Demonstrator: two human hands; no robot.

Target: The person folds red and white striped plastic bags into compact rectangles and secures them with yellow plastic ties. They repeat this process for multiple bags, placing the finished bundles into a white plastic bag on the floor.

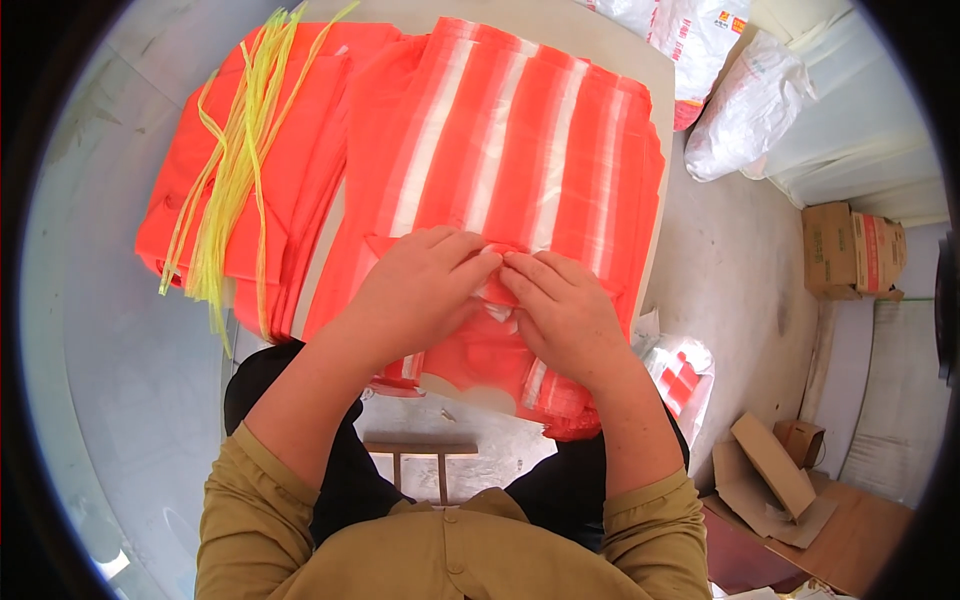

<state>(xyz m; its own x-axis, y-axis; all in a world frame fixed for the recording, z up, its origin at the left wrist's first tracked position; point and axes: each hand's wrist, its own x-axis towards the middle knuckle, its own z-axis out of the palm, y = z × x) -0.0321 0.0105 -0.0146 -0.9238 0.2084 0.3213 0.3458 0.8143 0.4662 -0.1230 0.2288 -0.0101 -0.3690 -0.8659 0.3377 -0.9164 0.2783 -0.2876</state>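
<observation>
A stack of red plastic bags with white stripes (515,140) lies on the table before me, its near end hanging over the edge. My left hand (425,278) and my right hand (565,312) meet over the near part of the stack. Both have curled fingers, pinching the gathered red film of a bag between them. Some crumpled white-and-red film shows between the fingertips. To the left rests a folded pile of plain red bags (300,170), with a loose bundle of yellow plastic strips (240,165) laid across it.
The beige tabletop (600,35) shows behind the stack. White sacks (750,105) stand at the far right. Cardboard boxes (855,250) sit against the right wall, and an opened carton (770,480) lies lower right. A clear bag with red pieces (680,375) is beside the table.
</observation>
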